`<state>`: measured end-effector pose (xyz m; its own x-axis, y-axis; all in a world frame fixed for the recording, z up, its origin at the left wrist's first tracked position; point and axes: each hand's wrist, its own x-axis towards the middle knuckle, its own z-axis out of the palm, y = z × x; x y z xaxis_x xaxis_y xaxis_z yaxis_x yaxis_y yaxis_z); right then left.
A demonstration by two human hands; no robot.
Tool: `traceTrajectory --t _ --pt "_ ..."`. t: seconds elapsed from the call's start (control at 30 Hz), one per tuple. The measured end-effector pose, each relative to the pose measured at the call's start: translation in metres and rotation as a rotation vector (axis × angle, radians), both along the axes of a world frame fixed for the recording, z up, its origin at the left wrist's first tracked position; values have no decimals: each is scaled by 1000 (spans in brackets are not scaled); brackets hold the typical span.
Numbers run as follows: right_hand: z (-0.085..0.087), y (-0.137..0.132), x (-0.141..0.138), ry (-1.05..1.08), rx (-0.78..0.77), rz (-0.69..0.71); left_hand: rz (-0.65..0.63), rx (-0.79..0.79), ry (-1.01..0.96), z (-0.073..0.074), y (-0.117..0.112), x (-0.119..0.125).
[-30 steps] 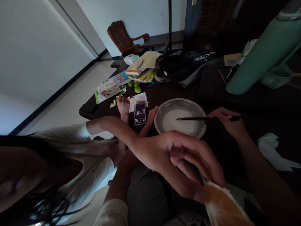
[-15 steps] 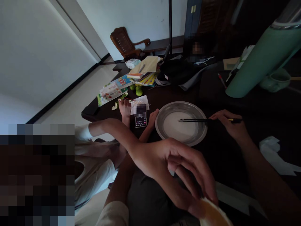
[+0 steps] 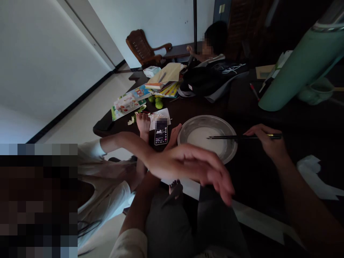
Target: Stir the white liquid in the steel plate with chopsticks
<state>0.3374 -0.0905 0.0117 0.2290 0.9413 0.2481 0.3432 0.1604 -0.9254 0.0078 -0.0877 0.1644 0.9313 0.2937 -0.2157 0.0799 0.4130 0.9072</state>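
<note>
My right hand [image 3: 266, 141] is closed on a pair of dark chopsticks [image 3: 231, 137]. Their tips hang over white liquid in a round metal bowl [image 3: 231, 152] on the dark table. My left hand [image 3: 174, 134] lies against the bowl's left rim, fingers stretched out, beside a phone [image 3: 161, 136]. Another person's bare arm crosses over my left forearm from the left. That person's hand [image 3: 199, 168] is blurred, with its fingers spread, just in front of the bowl.
A person in a white shirt [image 3: 107, 186] sits close on my left. A small foot [image 3: 143, 123] rests by the phone. Books [image 3: 163, 80], limes [image 3: 158, 104] and a dark bag [image 3: 204, 80] lie beyond. A green flask [image 3: 298, 64] stands at the right, with white tissue [image 3: 314, 175] nearer. Someone sits at the far end.
The other person's hand lifted and opened out, and the orange thing under it is gone from view. My chopsticks shifted slightly right. The person at the far end came into view.
</note>
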Motion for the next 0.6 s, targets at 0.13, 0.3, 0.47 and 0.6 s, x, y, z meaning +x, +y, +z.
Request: traceTrajectory --t 0.13,0.3,0.47,0.6 --pt "2 -3 -8 8 -9 146 871 105 248 -75 52 -8" --pt "-1 -2 -10 -36 21 143 1286 81 346 -150 86 6" --pt "1 -3 -5 9 59 98 1292 38 293 -160 86 2" --pt "2 -2 -15 -61 17 200 1298 28 266 -155 84 2"
